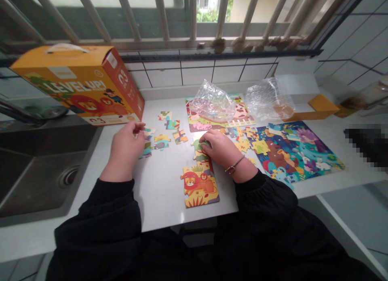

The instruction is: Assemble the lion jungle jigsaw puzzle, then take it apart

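Note:
My left hand (127,147) hovers at the left side of the loose puzzle pieces, its fingers loosely bent and apart. A piece with pale blue (149,131) lies close to its fingertips, and a teal piece (146,150) lies beside the hand. My right hand (217,147) has its fingers closed on a green puzzle piece (196,143) at the top of a joined strip; part of this piece is hidden. Below it, the joined lion section (200,185) lies flat with a dark right edge. Several loose pieces, among them a yellow one (161,142), lie between my hands.
An orange puzzle box (87,87) stands at the back left beside the sink (39,184). Clear plastic bags (214,101) lie at the back, one on a farm puzzle (197,125). At right, a dark blue animal puzzle (298,152) has loose pieces on its left edge.

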{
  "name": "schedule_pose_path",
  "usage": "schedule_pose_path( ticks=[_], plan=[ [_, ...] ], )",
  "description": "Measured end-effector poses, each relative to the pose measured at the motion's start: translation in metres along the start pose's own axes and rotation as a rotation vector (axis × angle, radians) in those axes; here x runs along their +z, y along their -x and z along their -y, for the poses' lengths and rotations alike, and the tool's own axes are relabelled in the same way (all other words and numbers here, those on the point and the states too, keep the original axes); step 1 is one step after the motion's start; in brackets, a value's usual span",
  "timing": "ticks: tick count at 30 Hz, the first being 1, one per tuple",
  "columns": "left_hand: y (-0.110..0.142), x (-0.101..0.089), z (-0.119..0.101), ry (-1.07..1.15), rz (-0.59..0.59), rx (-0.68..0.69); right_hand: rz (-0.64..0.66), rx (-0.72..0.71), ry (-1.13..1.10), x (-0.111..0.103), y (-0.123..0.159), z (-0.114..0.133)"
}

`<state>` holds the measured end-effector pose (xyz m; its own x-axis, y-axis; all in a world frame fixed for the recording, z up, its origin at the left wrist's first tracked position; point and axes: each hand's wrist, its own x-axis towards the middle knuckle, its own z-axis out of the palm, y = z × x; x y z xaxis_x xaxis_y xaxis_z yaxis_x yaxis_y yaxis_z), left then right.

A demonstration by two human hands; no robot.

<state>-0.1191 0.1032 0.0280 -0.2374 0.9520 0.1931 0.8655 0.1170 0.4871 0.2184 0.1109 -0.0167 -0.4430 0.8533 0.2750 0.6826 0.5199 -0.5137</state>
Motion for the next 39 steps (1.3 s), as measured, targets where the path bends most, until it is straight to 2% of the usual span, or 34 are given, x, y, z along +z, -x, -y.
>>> schedule_pose_path(
  ticks=[3, 7, 13, 21, 24, 31, 39],
  plan=[
    [-0.004, -0.011, 0.009, -0.016, -0.035, -0.077, -0.023, -0.007, -0.011, -0.001, 0.0, 0.0],
    [-0.005, -0.01, 0.011, -0.01, -0.03, -0.093, -0.095, 0.003, -0.007, -0.002, 0.0, -0.001],
    [-0.004, 0.002, 0.01, -0.048, 0.1, 0.026, -0.117, 0.015, -0.011, -0.002, 0.0, -0.002],
    [-0.005, 0.006, 0.014, -0.063, 0.127, 0.09, -0.088, 0.029, -0.021, -0.002, 0.001, -0.003],
    [-0.004, 0.001, 0.014, -0.067, 0.136, 0.062, -0.083, 0.033, -0.022, -0.003, 0.001, -0.002],
    [-0.003, -0.02, 0.013, -0.124, 0.086, -0.11, -0.057, 0.049, -0.005, -0.002, 0.0, -0.004],
    [-0.002, -0.024, 0.007, -0.161, 0.099, -0.139, -0.053, 0.066, 0.031, -0.001, 0.0, -0.001]
  ],
)
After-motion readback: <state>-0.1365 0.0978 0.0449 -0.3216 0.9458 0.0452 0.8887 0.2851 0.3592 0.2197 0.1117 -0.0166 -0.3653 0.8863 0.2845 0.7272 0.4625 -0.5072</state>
